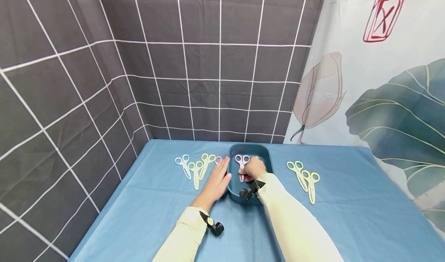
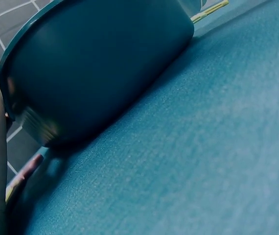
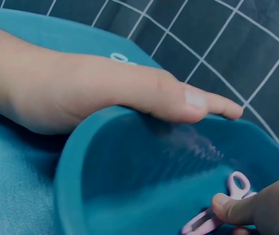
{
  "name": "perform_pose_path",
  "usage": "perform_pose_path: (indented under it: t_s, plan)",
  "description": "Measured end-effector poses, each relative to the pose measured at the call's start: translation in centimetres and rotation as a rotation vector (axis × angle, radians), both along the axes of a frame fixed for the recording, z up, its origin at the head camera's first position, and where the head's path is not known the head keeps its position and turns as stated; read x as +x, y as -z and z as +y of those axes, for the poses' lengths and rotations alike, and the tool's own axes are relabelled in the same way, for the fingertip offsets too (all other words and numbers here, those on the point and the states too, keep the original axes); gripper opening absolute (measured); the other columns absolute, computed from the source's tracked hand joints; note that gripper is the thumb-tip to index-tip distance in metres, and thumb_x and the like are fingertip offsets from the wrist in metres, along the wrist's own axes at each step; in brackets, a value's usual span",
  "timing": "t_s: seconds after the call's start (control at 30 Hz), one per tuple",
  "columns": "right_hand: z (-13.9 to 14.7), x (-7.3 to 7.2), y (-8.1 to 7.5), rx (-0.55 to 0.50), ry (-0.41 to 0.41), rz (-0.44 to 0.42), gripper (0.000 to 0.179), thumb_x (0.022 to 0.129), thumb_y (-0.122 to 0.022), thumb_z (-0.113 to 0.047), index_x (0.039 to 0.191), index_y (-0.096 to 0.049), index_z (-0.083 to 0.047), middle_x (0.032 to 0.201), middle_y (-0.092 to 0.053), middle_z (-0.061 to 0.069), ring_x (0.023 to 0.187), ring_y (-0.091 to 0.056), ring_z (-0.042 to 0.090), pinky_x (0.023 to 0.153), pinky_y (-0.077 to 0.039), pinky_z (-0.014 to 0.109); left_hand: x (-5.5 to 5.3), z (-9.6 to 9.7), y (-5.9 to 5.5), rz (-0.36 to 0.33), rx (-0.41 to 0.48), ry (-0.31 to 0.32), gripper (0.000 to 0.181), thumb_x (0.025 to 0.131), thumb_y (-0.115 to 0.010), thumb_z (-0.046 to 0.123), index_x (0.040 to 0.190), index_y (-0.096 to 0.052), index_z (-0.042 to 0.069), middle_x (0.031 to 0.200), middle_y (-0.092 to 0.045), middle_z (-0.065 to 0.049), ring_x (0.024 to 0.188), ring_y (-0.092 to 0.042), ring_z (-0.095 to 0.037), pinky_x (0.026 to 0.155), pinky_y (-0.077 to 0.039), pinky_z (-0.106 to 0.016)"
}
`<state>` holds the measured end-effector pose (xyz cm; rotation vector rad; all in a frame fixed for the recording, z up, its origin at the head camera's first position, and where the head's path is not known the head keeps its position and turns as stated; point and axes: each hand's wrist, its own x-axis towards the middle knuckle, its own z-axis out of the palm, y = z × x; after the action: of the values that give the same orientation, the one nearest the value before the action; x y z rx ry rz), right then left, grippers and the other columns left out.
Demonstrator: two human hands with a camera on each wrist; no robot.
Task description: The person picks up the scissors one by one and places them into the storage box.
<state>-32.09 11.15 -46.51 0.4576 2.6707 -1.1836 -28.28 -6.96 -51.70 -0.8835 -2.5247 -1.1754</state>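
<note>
My right hand (image 1: 255,168) reaches down inside a dark teal plastic bin (image 1: 248,148). Its thumb and fingers pinch a pair of pink scissors (image 1: 242,160) near the middle, with the finger loops pointing to the far side. In the right wrist view the pink scissors (image 3: 203,224) lie low in the bin. My left hand (image 1: 216,181) rests along the bin's left rim, fingers straight; the right wrist view shows its thumb (image 3: 178,105) on the rim. Just beyond its fingertips, another pair of scissors (image 1: 217,160) shows only a purplish loop, the rest hidden.
Left of the bin lie pale blue scissors (image 1: 183,162), yellow-green scissors (image 1: 196,174) and yellow scissors (image 1: 205,165). Two light green pairs, one farther back (image 1: 299,174) and one nearer (image 1: 311,188), lie to the right. Behind the blue cloth-covered table (image 1: 139,215) hangs a dark grid curtain (image 1: 201,61).
</note>
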Motion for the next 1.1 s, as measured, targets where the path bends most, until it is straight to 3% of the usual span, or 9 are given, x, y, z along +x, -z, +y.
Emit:
perform_pose_path:
  t_s: [0.13,0.33,0.57,0.77,0.93,1.1]
  plan:
    - [0.6,-0.1,-1.4,-0.031,-0.03,0.014,0.026,0.078,-0.087,-0.012,0.078,-0.063,-0.002,0.058,-0.064,0.01,0.04,-0.062,0.013,0.043,-0.052,0.023,-0.1,0.0,-0.1,0.004,0.001,-0.002,0.057,0.106,-0.039,0.022,0.157,-0.027,-0.003,0.163,-0.027,-0.02,0.151,-0.017,-0.044,0.121,-0.014,-0.06]
    - [3.1,-0.4,-4.8,-0.09,-0.072,0.074,0.025,0.084,-0.082,-0.011,0.077,-0.061,-0.001,0.064,-0.063,0.009,0.044,-0.063,0.012,0.05,-0.055,0.025,-0.1,0.0,0.1,0.017,-0.002,-0.009,0.057,0.106,-0.04,0.021,0.155,-0.029,-0.005,0.162,-0.028,-0.022,0.151,-0.018,-0.045,0.12,-0.015,-0.062]
    - [7.6,0.1,-7.5,-0.19,-0.087,0.115,0.017,0.09,-0.075,-0.008,0.09,-0.066,0.006,0.068,-0.063,0.008,0.049,-0.062,0.011,0.054,-0.058,0.026,0.1,0.1,-0.1,0.031,0.007,-0.006,0.056,0.105,-0.042,0.019,0.155,-0.03,-0.006,0.161,-0.03,-0.023,0.15,-0.019,-0.046,0.12,-0.015,-0.062]
    - [11.5,0.8,-7.9,-0.198,-0.072,0.095,0.022,0.094,-0.07,-0.008,0.103,-0.064,0.012,0.081,-0.069,0.013,0.06,-0.067,0.014,0.064,-0.061,0.031,0.1,0.0,0.0,0.027,-0.005,-0.012,0.057,0.105,-0.042,0.02,0.155,-0.03,-0.004,0.162,-0.029,-0.021,0.151,-0.018,-0.044,0.121,-0.015,-0.061]
    - [14.4,1.2,-7.0,-0.126,-0.046,0.086,0.033,0.094,-0.07,-0.013,0.112,-0.063,0.014,0.09,-0.071,0.019,0.068,-0.071,0.02,0.071,-0.062,0.038,-0.1,0.1,0.2,0.028,-0.006,-0.015,0.056,0.106,-0.041,0.02,0.155,-0.03,-0.004,0.162,-0.029,-0.021,0.151,-0.018,-0.044,0.12,-0.015,-0.061]
    - [16.2,1.8,-6.2,0.045,-0.03,0.052,0.023,0.091,-0.071,-0.014,0.095,-0.068,0.009,0.074,-0.067,0.012,0.063,-0.071,0.02,0.067,-0.061,0.036,-0.1,0.1,0.2,0.024,-0.003,-0.017,0.056,0.106,-0.041,0.02,0.155,-0.031,-0.003,0.162,-0.03,-0.021,0.151,-0.019,-0.045,0.12,-0.016,-0.061]
